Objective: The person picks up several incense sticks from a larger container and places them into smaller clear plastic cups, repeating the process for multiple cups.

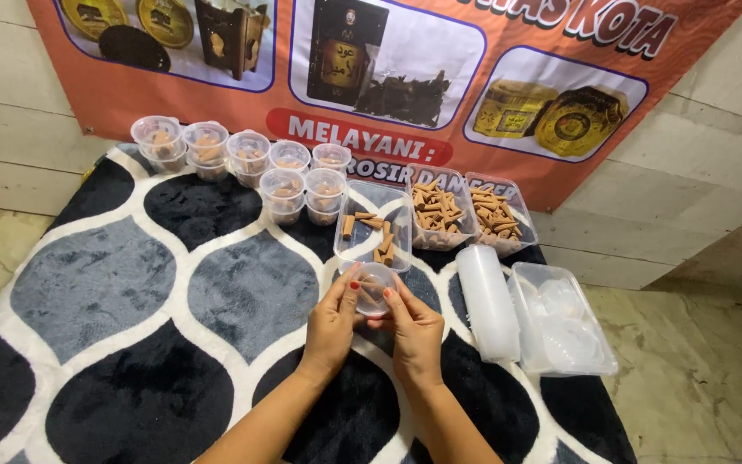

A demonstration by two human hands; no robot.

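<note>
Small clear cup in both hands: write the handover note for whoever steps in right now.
Left hand and right hand: both grip the small clear cup by their fingertips, above the patterned rug. The cup appears to hold a few brown cones.
Supply: nearest clear tray holds only a few loose cones; two fuller trays sit behind it by the banner.
Done: seven filled cups with lids stand grouped at the rug's far left.
Left, judging by the layout: the cones in the trays. A stack of empty cups and a box of lids lie to the right.
</note>
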